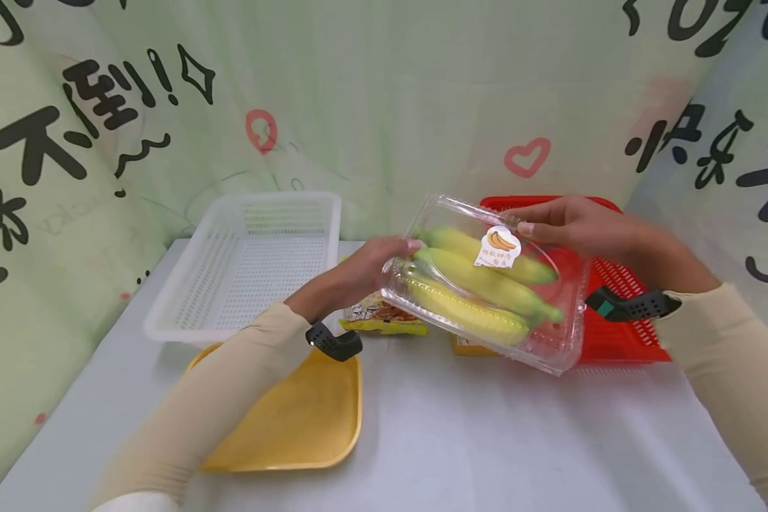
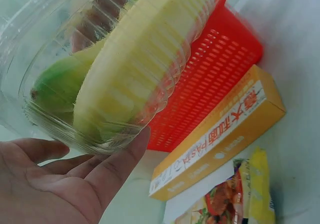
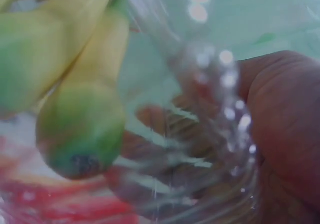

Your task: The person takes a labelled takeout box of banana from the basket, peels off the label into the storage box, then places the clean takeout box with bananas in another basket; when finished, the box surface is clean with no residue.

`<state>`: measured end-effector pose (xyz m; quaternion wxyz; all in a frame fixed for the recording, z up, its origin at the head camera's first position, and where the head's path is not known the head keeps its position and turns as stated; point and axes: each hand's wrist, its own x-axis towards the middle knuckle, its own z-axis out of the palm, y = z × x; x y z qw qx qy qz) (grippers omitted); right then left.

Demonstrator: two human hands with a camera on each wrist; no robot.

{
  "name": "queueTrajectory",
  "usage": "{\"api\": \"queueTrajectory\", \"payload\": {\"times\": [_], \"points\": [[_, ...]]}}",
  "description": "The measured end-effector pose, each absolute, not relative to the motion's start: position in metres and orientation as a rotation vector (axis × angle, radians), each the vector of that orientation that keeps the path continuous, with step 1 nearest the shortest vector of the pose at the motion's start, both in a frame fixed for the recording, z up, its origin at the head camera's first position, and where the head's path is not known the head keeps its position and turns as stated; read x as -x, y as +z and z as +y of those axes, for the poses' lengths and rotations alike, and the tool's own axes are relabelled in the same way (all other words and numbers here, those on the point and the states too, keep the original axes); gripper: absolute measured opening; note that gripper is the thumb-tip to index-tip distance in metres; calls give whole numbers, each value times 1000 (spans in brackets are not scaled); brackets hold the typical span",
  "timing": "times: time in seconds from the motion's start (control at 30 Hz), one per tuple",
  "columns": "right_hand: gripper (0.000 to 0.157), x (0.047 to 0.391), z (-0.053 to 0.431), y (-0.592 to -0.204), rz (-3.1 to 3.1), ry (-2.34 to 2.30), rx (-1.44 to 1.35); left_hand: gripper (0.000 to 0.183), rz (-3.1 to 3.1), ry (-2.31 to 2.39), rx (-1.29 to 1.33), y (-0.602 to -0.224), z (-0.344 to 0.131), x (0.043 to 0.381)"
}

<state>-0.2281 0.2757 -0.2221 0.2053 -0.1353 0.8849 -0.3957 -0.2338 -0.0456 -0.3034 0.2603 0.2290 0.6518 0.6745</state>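
Observation:
A clear plastic clamshell box (image 1: pixel 566 345) with several yellow-green bananas (image 1: pixel 486 281) inside is held up, tilted, over the middle right of the table. Its lid carries a white banana label (image 1: pixel 498 247). My left hand (image 1: pixel 366 270) grips the left end, thumb on top; in the left wrist view its fingers (image 2: pixel 117 166) lie along the underside. At the far right corner, my right hand (image 1: pixel 579 226) holds the edge with the thumb on the lid. Through the clear wall, blurred fingers of that hand show behind the box in the right wrist view.
Behind the clamshell stands a red perforated basket (image 1: pixel 627 352). A long yellow-orange carton (image 2: pixel 220 139) and a yellow snack packet (image 1: pixel 384 326) lie beside it. To the left are a white basket (image 1: pixel 338 220) and a yellow tray (image 1: pixel 294 427), partly under my left forearm.

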Motion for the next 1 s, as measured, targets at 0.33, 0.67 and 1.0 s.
{"api": "queueTrajectory", "payload": {"times": [0.33, 0.67, 1.0], "points": [[50, 219, 259, -238, 2463, -1045, 617, 63, 1786, 1821, -530, -318, -68, 201], [47, 213, 247, -257, 2342, -1087, 686, 53, 1731, 1849, -484, -336, -79, 171], [46, 203, 241, -282, 2262, -1079, 690, 58, 1812, 1773, -346, -347, -86, 137]]}}
